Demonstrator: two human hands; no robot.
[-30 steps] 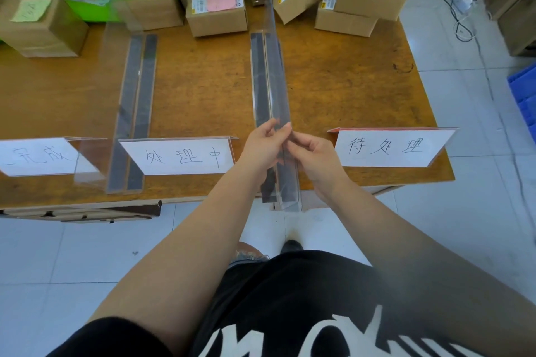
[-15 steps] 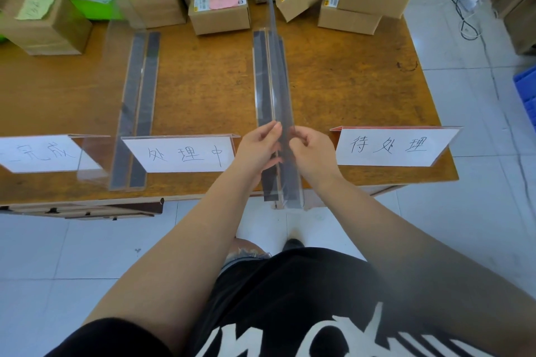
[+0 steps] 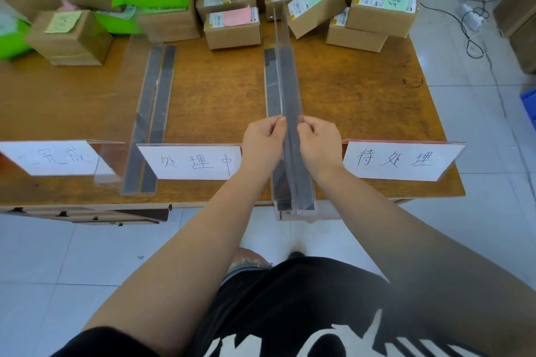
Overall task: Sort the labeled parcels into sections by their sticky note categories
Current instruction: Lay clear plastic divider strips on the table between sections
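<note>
Both hands, left hand [image 3: 265, 143] and right hand [image 3: 319, 143], are pinching the clear divider [image 3: 285, 81] upright, apparently to wall off sections, while the labeled parcels [image 3: 232, 26] are waiting unsorted beyond the divider's far end.

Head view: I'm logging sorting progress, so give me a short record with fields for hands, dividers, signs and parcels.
left hand: grips the right clear divider near its front end
right hand: grips the same divider from the other side
left clear divider: untouched on the table
signs: three along the front edge
parcels: all at the back, unsorted
</note>
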